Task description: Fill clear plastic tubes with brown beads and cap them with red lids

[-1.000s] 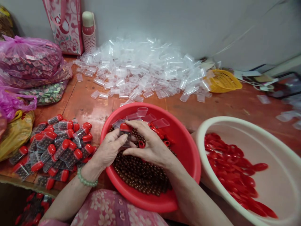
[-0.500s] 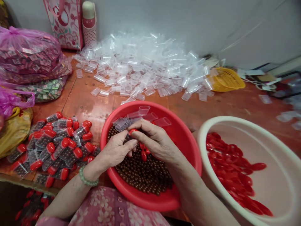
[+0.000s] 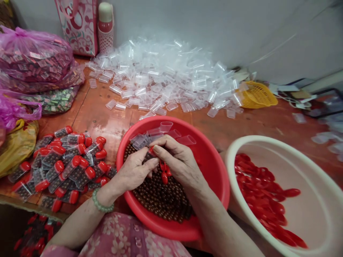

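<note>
Over a red basin [image 3: 214, 210], my left hand [image 3: 136, 169] grips a small clear container [image 3: 149, 155] filled with brown beads. My right hand [image 3: 178, 157] pinches the red cap at the container's upper end; the fingers cover much of it. Below the right fingers, a few red caps [image 3: 164, 177] show. Loose brown beads [image 3: 166, 203] lie in the basin, with several empty clear tubes [image 3: 166, 126] near its far rim. To the left, capped bead-filled containers [image 3: 72, 164] are heaped on the table.
A cream basin [image 3: 230, 157] with red caps [image 3: 264, 192] stands at the right. Clear empty tubes [image 3: 160, 82] are piled along the wall, beside a yellow basket [image 3: 258, 94]. Plastic bags [image 3: 34, 57], a tote bag [image 3: 80, 28] and a bottle [image 3: 105, 26] stand at the back left.
Both hands stay together on the container; the right fingers have shifted slightly over the red cap. The whole view has shifted a little.
</note>
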Demonstrator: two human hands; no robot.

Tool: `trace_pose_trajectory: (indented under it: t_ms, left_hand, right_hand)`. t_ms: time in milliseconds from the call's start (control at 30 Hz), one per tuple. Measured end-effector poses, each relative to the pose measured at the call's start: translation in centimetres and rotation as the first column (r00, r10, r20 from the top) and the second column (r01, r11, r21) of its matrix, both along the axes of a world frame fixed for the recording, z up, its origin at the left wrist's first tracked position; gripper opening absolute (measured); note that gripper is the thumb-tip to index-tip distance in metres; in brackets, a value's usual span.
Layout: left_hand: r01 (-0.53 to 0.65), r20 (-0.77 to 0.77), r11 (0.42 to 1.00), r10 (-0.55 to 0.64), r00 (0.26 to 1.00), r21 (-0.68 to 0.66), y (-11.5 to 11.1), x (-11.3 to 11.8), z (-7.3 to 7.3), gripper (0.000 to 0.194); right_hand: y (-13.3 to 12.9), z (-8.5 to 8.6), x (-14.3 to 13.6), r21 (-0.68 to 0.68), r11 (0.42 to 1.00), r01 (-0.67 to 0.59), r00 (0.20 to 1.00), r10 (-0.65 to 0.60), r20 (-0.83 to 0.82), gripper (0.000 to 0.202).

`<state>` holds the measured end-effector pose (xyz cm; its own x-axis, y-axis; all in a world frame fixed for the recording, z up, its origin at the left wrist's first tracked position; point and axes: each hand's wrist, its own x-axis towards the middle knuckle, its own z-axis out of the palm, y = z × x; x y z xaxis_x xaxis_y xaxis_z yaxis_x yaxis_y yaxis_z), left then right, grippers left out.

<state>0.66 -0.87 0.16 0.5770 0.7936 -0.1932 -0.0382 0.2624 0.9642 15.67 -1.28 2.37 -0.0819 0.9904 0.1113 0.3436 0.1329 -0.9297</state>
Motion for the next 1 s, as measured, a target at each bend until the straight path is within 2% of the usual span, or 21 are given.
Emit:
trace_pose_trajectory:
  t_ms: [233, 400, 500, 600, 667, 767, 867, 1000]
  left_hand:
    - [-0.043, 0.009, 0.999, 0.043, 0.999, -0.006, 0.0, 0.0, 0.2, 0.027]
    - [-0.049, -0.018, 0.998, 0.050, 0.999, 0.038, -0.1, 0.1, 0.4, 0.024]
    - [-0.053, 0.013, 0.998, 0.053, 0.999, 0.028, -0.1, 0.2, 0.4, 0.023]
    - [-0.046, 0.084, 0.997, 0.052, 0.995, -0.067, 0.0, 0.2, 0.2, 0.028]
    - [-0.032, 0.161, 0.983, 0.061, 0.985, -0.180, 0.2, 0.2, -0.1, 0.038]
    - [0.026, 0.300, 0.925, 0.096, 0.949, -0.378, 0.6, 0.1, -0.3, 0.051]
    - [0.071, 0.355, 0.862, 0.131, 0.925, -0.502, 0.9, 0.0, -0.3, 0.046]
    - [0.054, 0.346, 0.829, 0.172, 0.922, -0.557, 1.0, 0.0, -0.2, 0.039]
  right_hand:
    - [-0.6, -0.4, -1.1, 0.147, 0.988, 0.047, 0.991, -0.065, 0.115, 0.014]
    - [-0.8, -0.4, -1.4, 0.137, 0.981, 0.140, 0.983, -0.154, 0.098, 0.018]
    - [-0.7, -0.1, -1.5, 0.092, 0.975, 0.202, 0.978, -0.205, 0.035, 0.022]
    - [-0.3, 0.1, -1.2, -0.001, 0.989, 0.148, 0.987, -0.148, -0.061, 0.025]
    - [0.0, -0.1, -1.0, -0.081, 0.992, 0.100, 0.983, -0.111, -0.149, 0.025]
    - [0.5, -0.4, -0.6, -0.209, 0.975, 0.072, 0.950, -0.131, -0.284, 0.027]
    - [0.8, -0.7, -0.4, -0.261, 0.963, 0.074, 0.924, -0.164, -0.345, 0.027]
    - [0.8, -0.6, -0.4, -0.242, 0.970, 0.033, 0.952, -0.104, -0.287, 0.028]
